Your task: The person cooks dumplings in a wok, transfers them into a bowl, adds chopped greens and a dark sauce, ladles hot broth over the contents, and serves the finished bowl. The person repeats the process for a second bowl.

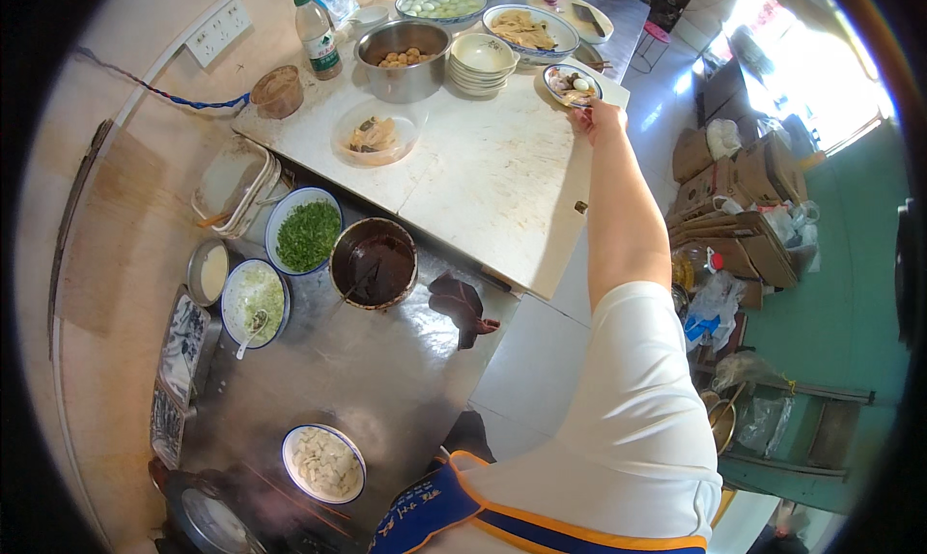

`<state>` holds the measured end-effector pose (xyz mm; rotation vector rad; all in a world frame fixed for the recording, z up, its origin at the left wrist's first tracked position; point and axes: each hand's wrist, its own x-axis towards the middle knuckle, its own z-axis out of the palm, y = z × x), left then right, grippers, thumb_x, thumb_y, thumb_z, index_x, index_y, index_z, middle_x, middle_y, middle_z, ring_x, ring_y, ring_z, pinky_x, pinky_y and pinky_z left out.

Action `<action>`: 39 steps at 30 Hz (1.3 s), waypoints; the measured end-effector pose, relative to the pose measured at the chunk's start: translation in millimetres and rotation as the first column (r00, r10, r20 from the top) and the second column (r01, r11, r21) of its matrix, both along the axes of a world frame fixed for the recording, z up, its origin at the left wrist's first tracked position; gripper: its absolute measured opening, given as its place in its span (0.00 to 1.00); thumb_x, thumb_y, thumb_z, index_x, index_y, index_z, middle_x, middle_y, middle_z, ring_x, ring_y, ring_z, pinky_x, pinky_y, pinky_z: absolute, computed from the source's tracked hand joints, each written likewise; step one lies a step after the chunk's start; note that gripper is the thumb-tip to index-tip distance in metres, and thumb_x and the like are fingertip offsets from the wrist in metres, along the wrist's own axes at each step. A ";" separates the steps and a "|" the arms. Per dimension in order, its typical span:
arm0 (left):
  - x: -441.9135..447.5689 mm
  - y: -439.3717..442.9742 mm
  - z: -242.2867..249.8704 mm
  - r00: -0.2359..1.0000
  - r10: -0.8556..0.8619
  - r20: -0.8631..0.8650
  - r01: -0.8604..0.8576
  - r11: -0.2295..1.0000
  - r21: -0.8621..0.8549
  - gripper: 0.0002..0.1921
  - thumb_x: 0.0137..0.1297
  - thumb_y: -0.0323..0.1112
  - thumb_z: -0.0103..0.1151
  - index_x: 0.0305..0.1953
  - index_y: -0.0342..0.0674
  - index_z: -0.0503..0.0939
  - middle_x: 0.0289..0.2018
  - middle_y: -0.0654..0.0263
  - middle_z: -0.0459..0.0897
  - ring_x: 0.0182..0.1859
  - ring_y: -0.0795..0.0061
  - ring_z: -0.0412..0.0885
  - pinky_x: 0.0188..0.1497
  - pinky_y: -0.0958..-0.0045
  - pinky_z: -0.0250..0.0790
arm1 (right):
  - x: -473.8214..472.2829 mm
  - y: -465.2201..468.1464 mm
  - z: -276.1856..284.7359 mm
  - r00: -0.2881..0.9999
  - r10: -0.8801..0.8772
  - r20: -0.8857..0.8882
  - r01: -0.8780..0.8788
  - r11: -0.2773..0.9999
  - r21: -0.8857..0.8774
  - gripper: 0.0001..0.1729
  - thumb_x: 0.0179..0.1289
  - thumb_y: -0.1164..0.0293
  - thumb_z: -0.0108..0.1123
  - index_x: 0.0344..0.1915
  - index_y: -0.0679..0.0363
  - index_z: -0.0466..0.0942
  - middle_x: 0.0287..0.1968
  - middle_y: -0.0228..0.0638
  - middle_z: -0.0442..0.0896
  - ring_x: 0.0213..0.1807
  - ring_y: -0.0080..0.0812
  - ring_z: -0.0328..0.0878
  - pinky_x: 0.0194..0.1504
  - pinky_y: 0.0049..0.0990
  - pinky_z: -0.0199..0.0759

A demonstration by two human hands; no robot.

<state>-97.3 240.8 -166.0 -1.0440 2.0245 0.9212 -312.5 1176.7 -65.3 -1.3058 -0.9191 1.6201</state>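
Note:
My right hand [602, 121] reaches out over the far right edge of a white worktop [492, 170]. Its fingers and thumb grip the near rim of a small blue-rimmed bowl [549, 90] that holds a white egg [581, 84] and sliced food. Whether the bowl still rests on the worktop, I cannot tell. Left of it is a stack of small pale bowls [481, 72], and beyond stands a large bowl of yellowish sheets [525, 31], perhaps tofu skin. A steel pot [398, 83] holds brown balls. Nearer sits a clear plastic bowl of cut pieces [373, 135]. My left hand is out of view.
On the steel counter [376, 369] stand chopped greens [309, 234], a pot of dark sauce [376, 260], a chopped-vegetable bowl with a spoon [253, 304] and a bowl of pale pieces [326, 461]. Steam rises near a pot [214, 518]. A knife [588, 19] lies on a round board.

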 end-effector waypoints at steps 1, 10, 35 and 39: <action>-2.3 1.9 -1.2 1.000 -0.023 0.006 0.023 1.000 -0.006 0.15 0.73 0.43 0.47 0.49 0.37 0.75 0.32 0.56 0.80 0.29 0.64 0.82 0.31 0.61 0.75 | -3.4 0.0 0.3 1.000 -0.019 0.009 0.019 1.000 0.015 0.07 0.67 0.79 0.58 0.38 0.75 0.75 0.33 0.49 0.82 0.20 0.33 0.80 0.14 0.30 0.77; -6.9 4.5 -10.1 0.985 -0.171 0.026 0.171 0.985 -0.018 0.14 0.72 0.41 0.47 0.45 0.36 0.76 0.28 0.56 0.81 0.28 0.63 0.82 0.32 0.59 0.75 | 34.6 -55.3 20.0 0.980 -0.015 0.197 -0.023 0.982 0.186 0.10 0.65 0.76 0.59 0.43 0.71 0.74 0.38 0.44 0.80 0.29 0.31 0.81 0.25 0.26 0.80; 49.3 -123.3 105.1 0.323 0.946 -0.009 -0.136 0.056 0.989 0.26 0.77 0.55 0.41 0.59 0.39 0.69 0.47 0.55 0.81 0.44 0.67 0.80 0.49 0.59 0.73 | -18.2 -790.8 58.9 -0.174 0.979 -0.110 -0.977 -0.157 0.145 0.03 0.68 0.76 0.55 0.40 0.62 0.73 0.34 0.35 0.80 0.27 0.26 0.77 0.23 0.23 0.74; 36.6 -160.3 141.9 0.481 0.865 -0.144 -0.003 0.166 0.986 0.20 0.72 0.39 0.46 0.58 0.34 0.67 0.49 0.51 0.79 0.37 0.67 0.81 0.39 0.63 0.77 | -13.6 -935.0 60.0 -0.205 0.978 0.035 -0.954 -0.208 0.217 0.03 0.66 0.75 0.55 0.36 0.61 0.71 0.28 0.34 0.77 0.25 0.26 0.77 0.20 0.23 0.73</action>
